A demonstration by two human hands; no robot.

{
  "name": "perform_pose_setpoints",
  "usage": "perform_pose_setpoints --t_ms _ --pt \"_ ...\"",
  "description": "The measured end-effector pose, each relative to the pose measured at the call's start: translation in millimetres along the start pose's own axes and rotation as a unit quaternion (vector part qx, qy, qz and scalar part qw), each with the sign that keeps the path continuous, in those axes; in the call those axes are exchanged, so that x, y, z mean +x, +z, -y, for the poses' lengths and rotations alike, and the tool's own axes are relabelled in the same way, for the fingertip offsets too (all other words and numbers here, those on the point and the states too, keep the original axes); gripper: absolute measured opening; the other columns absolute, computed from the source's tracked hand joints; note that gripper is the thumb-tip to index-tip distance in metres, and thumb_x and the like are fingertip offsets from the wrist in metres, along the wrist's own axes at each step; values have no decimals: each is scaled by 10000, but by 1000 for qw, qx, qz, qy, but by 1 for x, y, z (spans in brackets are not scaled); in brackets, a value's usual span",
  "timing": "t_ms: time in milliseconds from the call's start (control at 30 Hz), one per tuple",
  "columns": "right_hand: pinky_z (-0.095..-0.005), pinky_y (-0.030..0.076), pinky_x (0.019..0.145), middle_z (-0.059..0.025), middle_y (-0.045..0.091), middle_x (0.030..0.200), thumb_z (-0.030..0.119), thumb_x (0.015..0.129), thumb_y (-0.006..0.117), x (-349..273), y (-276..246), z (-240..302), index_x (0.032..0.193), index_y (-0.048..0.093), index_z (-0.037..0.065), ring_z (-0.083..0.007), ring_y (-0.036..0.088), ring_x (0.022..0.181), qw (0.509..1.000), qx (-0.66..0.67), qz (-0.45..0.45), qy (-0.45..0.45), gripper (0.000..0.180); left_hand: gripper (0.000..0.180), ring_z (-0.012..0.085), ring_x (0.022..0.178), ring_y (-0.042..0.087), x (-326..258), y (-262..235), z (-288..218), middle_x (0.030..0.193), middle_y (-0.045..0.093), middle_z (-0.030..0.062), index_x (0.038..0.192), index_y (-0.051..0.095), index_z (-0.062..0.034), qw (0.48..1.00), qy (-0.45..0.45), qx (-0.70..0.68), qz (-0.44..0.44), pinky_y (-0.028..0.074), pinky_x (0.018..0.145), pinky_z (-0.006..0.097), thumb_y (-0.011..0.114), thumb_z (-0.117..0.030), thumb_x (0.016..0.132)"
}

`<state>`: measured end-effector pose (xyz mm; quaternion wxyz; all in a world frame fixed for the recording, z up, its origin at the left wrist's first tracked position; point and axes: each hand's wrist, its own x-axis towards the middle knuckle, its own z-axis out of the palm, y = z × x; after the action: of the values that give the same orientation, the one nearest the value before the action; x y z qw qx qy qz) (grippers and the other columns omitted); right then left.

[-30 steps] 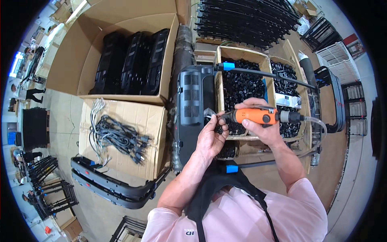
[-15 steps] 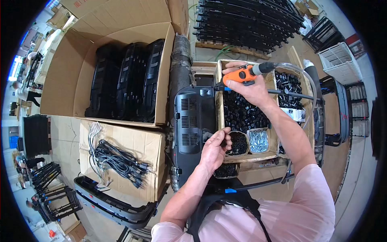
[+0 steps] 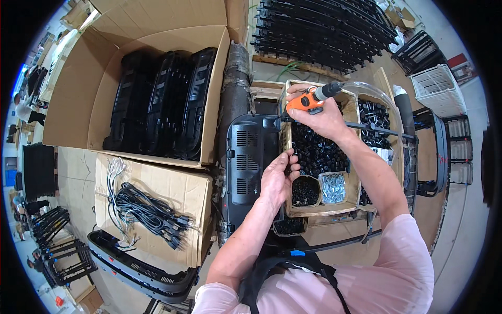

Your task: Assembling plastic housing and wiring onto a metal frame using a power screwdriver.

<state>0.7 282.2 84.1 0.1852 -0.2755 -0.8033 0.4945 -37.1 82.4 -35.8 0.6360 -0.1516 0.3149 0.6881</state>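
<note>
My right hand [image 3: 325,121] is wrapped round an orange air screwdriver [image 3: 302,102] with a hose at its back. The screwdriver's tip points left, at the upper right corner of a black vented plastic cover [image 3: 244,180]. Beside that cover's right edge, my left hand [image 3: 277,178] is closed, with thumb and fingertips together; whatever they pinch is too small or hidden to name. Under and beside both hands stands a wooden box [image 3: 314,210] with compartments. It contains black plastic parts [image 3: 319,157], small black screws [image 3: 305,191] and silver screws [image 3: 333,188].
At the left, a large cardboard box [image 3: 70,99] contains several black covers [image 3: 167,104]. A bundle of black cables [image 3: 146,209] lies on cardboard below it. Curved black panels [image 3: 141,272] sit at the lower left. Stacked black frames [image 3: 319,31] stand at the back.
My left hand has moved slightly up along the cover's edge. The screwdriver in my right hand has shifted a little left and down, its tip still by the cover's corner.
</note>
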Motion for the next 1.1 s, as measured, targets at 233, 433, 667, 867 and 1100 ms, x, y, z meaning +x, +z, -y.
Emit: perform_pose_setpoints --t_ms 233,433,667,867,1100 --pt "-328 566 950 -65 757 1092 179 835 825 6 -2 -1 1229 695 46 -142 699 995 1000 7 9 -12 436 295 135 822 667 16 10 -7 977 715 1 1305 680 -85 1000 10 0 -6 581 728 275 607 -278 1095" --pt "-344 548 1017 -65 745 1183 147 893 823 6 -5 -6 1297 657 52 -141 682 1113 999 16 42 5 447 289 130 809 669 23 13 -12 971 714 -6 1286 686 -89 1000 10 -4 -17 581 700 268 602 -291 1097" --pt "-326 544 976 -28 729 1103 125 869 798 13 -4 -7 1185 695 51 -127 673 1043 998 -33 56 -4 341 283 127 790 656 34 23 -11 935 699 -10 1259 689 -83 999 20 -18 -21 574 691 268 593 -297 1102" --pt "-329 558 931 -35 744 1043 167 833 813 17 -4 -11 1128 725 55 -139 692 988 997 -51 63 7 328 278 112 744 642 41 31 -12 921 683 -2 1220 688 -66 998 37 -44 -37 563 637 232 583 -298 1109" --pt "-338 566 970 -55 750 1121 139 845 822 19 -2 -11 1224 706 63 -155 700 1041 998 -23 52 -13 404 275 103 715 597 56 31 -14 856 647 -27 1135 698 -87 994 41 -76 -65 518 625 234 620 -345 1086"
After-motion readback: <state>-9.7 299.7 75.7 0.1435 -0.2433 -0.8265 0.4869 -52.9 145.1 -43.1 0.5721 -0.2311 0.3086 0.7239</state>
